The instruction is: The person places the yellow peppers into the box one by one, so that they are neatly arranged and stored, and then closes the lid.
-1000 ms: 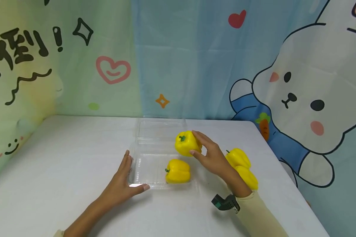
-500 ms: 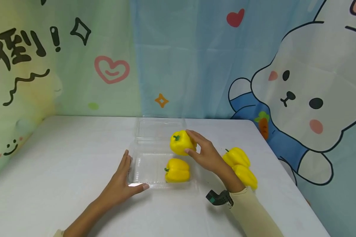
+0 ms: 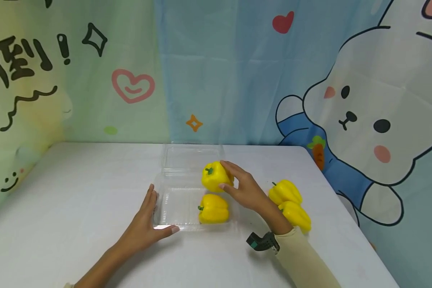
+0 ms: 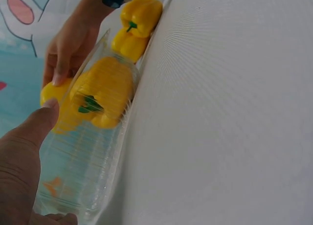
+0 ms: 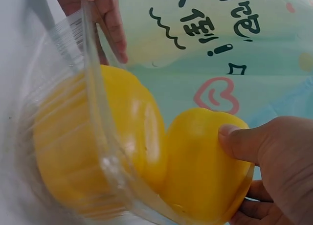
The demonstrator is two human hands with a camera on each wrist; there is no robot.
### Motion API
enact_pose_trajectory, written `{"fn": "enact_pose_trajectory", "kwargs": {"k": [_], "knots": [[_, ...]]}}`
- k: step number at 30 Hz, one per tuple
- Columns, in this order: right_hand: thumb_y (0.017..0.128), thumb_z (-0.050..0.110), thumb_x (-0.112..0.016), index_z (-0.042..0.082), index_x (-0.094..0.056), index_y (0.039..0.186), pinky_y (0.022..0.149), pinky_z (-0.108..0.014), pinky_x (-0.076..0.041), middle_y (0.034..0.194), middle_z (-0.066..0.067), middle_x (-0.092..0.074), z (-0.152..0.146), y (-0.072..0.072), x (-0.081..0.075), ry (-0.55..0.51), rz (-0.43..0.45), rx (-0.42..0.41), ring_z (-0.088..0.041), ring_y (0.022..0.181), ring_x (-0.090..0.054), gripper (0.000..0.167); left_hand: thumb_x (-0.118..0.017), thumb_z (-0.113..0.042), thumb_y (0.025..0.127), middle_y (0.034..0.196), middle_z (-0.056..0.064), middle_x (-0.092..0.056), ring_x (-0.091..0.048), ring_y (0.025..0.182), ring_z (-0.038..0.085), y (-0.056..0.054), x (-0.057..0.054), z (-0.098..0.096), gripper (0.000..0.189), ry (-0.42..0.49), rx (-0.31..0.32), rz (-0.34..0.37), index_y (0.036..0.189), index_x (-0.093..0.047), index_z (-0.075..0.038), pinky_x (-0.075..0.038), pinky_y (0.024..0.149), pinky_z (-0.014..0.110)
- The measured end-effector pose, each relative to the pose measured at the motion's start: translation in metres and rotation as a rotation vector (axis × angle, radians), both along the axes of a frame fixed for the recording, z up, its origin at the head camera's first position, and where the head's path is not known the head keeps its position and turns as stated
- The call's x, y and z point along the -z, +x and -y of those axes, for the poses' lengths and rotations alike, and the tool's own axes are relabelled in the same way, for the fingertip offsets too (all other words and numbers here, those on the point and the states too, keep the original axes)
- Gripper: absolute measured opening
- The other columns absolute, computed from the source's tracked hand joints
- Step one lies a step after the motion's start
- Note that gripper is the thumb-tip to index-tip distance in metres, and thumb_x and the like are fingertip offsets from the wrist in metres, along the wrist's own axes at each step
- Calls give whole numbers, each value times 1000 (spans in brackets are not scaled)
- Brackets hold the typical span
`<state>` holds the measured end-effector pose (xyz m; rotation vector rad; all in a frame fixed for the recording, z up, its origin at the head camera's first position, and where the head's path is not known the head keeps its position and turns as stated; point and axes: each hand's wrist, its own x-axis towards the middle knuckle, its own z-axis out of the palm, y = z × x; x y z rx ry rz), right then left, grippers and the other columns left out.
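My right hand (image 3: 247,191) grips a yellow bell pepper (image 3: 214,177), thumb on its near side and fingers behind. This pepper is over the back right part of a clear plastic clamshell box (image 3: 174,206). A second yellow bell pepper (image 3: 213,209) lies inside the box at the front right, its green stem to the left. With straight fingers along the left wall and the thumb at the front rim, my left hand (image 3: 140,226) touches the box. In the right wrist view the held pepper (image 5: 203,166) sits close beside the lying pepper (image 5: 132,122), beyond the clear wall.
The box's clear lid (image 3: 193,157) lies folded back behind it. Two more yellow bell peppers, one behind (image 3: 286,191) and one in front (image 3: 296,215), lie on the white table (image 3: 75,192) to the right, beside my right forearm. A printed curtain (image 3: 216,72) hangs behind.
My right hand has carried the held bell pepper a little to the left, further over the box. My left hand stays at the box's left side.
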<state>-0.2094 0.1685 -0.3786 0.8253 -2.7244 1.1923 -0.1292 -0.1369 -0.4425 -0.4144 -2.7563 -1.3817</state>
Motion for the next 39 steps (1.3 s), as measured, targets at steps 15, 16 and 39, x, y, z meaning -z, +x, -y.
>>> {"fn": "enact_pose_trajectory", "kwargs": {"k": [15,16,39], "knots": [[93,15,-68,7,-35,151,110,-43,-30,153,-9,-35,8,-2,13,57,-42,-39,-26,140,-33,67,-80,-58,72,162,0,10,-10,145,34,-1,-1,0,124,-11,0,-3,153,-10,4,-22,110,59],[93,16,-68,7,-34,151,110,-42,-31,153,-9,-35,8,-2,13,66,-44,-43,-26,140,-33,67,-80,-58,72,162,-1,10,-10,145,34,-1,-1,0,124,-13,0,-3,153,-10,4,-22,110,59],[95,23,-65,6,-37,150,111,-44,-29,152,-8,-37,8,-2,16,170,44,-95,-26,139,-35,63,-79,-57,73,162,-1,10,-10,145,34,1,0,-3,122,-13,12,-1,153,-10,5,-21,110,59]]}}
